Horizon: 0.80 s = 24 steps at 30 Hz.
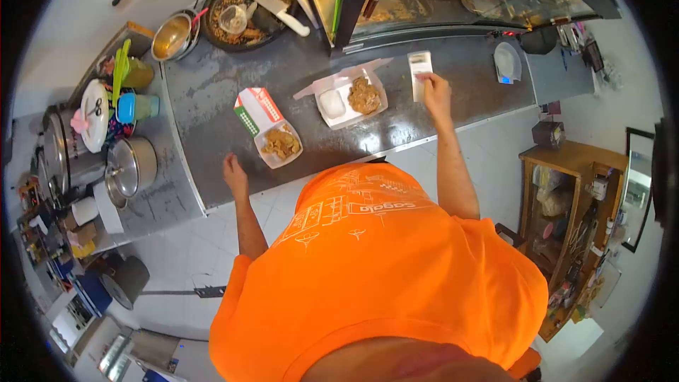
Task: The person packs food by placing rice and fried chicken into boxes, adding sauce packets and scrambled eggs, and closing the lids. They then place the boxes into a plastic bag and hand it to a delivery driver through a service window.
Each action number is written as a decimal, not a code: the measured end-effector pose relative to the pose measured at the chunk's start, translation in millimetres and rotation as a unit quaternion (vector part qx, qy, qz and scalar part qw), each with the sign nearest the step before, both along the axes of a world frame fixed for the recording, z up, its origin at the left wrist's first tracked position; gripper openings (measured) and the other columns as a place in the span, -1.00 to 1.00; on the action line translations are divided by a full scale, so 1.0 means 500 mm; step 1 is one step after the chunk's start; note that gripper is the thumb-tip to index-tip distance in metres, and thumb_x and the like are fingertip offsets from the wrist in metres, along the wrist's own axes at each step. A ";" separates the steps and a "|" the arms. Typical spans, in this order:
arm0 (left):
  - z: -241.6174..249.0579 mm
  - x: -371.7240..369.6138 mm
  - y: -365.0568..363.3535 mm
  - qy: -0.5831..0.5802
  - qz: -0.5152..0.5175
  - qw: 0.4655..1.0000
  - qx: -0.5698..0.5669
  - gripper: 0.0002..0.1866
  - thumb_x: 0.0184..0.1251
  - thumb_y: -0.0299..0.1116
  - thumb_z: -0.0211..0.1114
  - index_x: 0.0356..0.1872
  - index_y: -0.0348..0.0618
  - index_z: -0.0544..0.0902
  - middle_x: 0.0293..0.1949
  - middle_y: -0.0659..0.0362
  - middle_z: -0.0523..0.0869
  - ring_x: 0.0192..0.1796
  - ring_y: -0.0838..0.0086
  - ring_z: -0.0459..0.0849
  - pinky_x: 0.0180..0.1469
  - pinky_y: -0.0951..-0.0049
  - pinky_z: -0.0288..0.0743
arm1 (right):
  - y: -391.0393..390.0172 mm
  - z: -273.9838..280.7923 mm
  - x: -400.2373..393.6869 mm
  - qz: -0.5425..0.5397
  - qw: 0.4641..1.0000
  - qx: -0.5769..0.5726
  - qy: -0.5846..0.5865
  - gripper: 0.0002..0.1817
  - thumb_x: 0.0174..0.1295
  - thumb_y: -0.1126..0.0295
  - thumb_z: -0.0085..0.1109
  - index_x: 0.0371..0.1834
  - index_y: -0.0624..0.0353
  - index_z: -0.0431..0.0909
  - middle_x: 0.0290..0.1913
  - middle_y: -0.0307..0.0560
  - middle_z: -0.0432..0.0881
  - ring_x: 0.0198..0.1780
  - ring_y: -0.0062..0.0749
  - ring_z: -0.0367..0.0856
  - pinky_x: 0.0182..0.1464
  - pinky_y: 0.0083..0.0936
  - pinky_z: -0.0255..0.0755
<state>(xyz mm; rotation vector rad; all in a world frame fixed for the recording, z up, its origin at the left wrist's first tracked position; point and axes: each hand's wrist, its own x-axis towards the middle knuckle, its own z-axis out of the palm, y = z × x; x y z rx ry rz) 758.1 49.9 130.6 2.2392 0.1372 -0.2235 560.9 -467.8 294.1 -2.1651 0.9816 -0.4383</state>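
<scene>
On the dark counter, my right hand (437, 97) has its fingers on a flat white rectangular piece (419, 64), like a slip or pad of paper. Left of it stands a white takeaway box (356, 117) with its lid folded back, holding fried food (364, 95) and a white wrapped bundle (331, 104), perhaps rice. A smaller red, green and white box (257, 108) also lies open, with brown fried food (281, 143) inside. My left hand (235, 175) is by the counter's front edge, left of that box, fingers loosely apart and nothing visible in them.
A glass display case (453, 0) stands along the back. At the back left is a black round tray (212, 25) with a knife (274, 8) on it. Pots (134, 166) and a steel bowl (170, 37) fill the left side. A clear plastic container (506, 64) sits at the right.
</scene>
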 end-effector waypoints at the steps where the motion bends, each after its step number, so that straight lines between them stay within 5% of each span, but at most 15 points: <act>1: 0.035 -0.028 -0.012 0.105 -0.002 0.991 -0.080 -0.58 0.37 -0.19 0.08 0.13 -0.25 0.48 -0.03 0.08 0.63 -0.08 0.35 0.62 -0.06 0.34 0.51 | 0.005 -0.065 -0.016 -0.003 0.999 -0.047 0.009 -0.69 0.21 0.46 -0.09 -0.11 0.22 0.65 -0.19 0.17 0.68 -0.18 -0.08 0.69 -0.11 -0.29 0.51; 4: 0.072 -0.080 -0.070 0.270 -0.044 0.937 -0.218 -0.51 0.38 -0.18 0.08 0.25 -0.21 0.39 -0.10 0.11 0.65 -0.22 0.50 0.65 -0.29 0.47 0.57 | 0.040 -0.180 0.031 0.049 0.996 -0.057 0.045 -0.69 0.23 0.37 -0.09 -0.15 0.23 0.66 -0.25 0.21 0.67 -0.12 0.09 0.64 -0.07 -0.19 0.49; 10: 0.050 -0.087 -0.114 0.154 -0.133 0.967 -0.156 -0.70 0.35 -0.44 0.00 -0.02 -0.37 0.57 -0.31 0.04 0.71 -0.39 0.41 0.74 -0.36 0.52 0.63 | 0.102 -0.187 0.118 0.047 0.990 -0.015 0.129 -0.64 0.32 0.23 -0.06 -0.23 0.34 0.61 -0.30 0.34 0.61 -0.16 0.25 0.58 -0.15 -0.09 0.46; 13: 0.102 -0.112 -0.141 0.132 -0.163 0.971 -0.113 -0.70 0.34 -0.47 -0.02 -0.02 -0.38 0.56 -0.33 0.00 0.71 -0.37 0.38 0.75 -0.33 0.49 0.65 | 0.084 -0.224 0.097 0.053 0.996 -0.076 -0.016 -0.64 0.35 0.23 -0.06 -0.30 0.34 0.60 -0.35 0.34 0.60 -0.20 0.25 0.58 -0.20 -0.04 0.42; 20: 0.195 -0.231 -0.285 0.097 -0.208 0.965 -0.124 -0.70 0.34 -0.49 -0.03 -0.04 -0.44 0.57 -0.38 0.00 0.71 -0.37 0.35 0.75 -0.32 0.46 0.66 | 0.016 -0.191 -0.137 -0.077 0.996 -0.023 -0.043 -0.63 0.34 0.27 -0.08 -0.40 0.39 0.57 -0.42 0.36 0.56 -0.29 0.28 0.55 -0.22 -0.03 0.37; 22: 0.207 -0.264 -0.350 0.062 -0.290 0.954 -0.051 -0.69 0.34 -0.49 -0.04 -0.03 -0.46 0.56 -0.38 -0.01 0.71 -0.35 0.35 0.75 -0.31 0.45 0.66 | -0.034 -0.184 -0.232 -0.128 0.991 0.016 -0.032 -0.61 0.33 0.27 -0.09 -0.44 0.39 0.58 -0.45 0.35 0.56 -0.31 0.29 0.54 -0.17 0.00 0.34; 24: 0.200 -0.316 -0.431 0.071 -0.292 0.948 -0.107 -0.69 0.33 -0.50 -0.04 -0.04 -0.49 0.55 -0.39 -0.01 0.70 -0.36 0.36 0.75 -0.32 0.46 0.66 | -0.097 -0.202 -0.353 -0.159 0.987 0.002 -0.032 -0.62 0.33 0.25 -0.07 -0.38 0.38 0.59 -0.42 0.36 0.58 -0.28 0.25 0.57 -0.19 -0.07 0.38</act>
